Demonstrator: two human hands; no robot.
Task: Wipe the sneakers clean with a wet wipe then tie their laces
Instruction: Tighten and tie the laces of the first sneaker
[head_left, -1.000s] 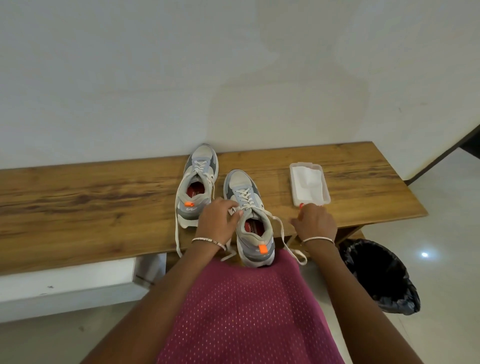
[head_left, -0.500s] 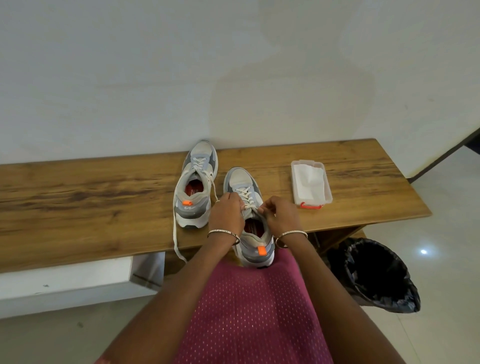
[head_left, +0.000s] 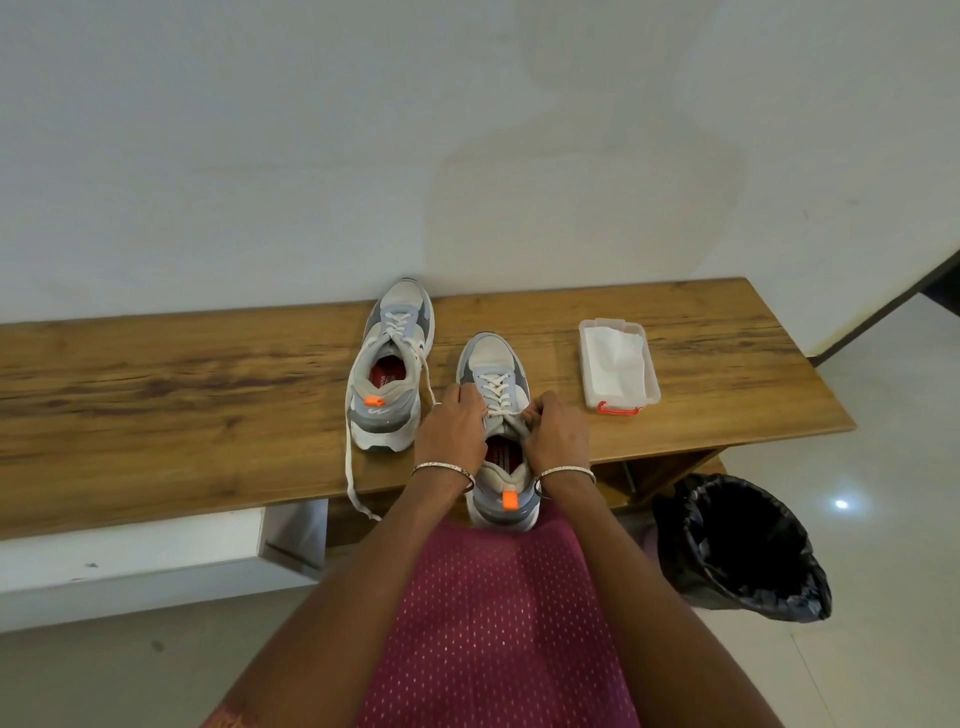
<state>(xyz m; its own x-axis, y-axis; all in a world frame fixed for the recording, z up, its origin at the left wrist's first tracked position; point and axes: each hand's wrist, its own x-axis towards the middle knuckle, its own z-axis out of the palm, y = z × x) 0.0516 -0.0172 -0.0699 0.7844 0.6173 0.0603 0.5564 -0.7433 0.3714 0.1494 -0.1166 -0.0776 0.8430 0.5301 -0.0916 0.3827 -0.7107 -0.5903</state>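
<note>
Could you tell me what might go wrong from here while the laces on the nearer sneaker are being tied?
The nearer sneaker has its heel past the bench edge, so a hard pull by the left hand or right hand might tip it off. The other sneaker has a loose lace hanging over the edge, which a forearm could snag, dragging that shoe. The open wipe box sits close to the right elbow's path.

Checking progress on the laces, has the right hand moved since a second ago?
Yes. The right hand has left the bench edge below the wipes box and moved left onto the near sneaker, away from the box.
</note>
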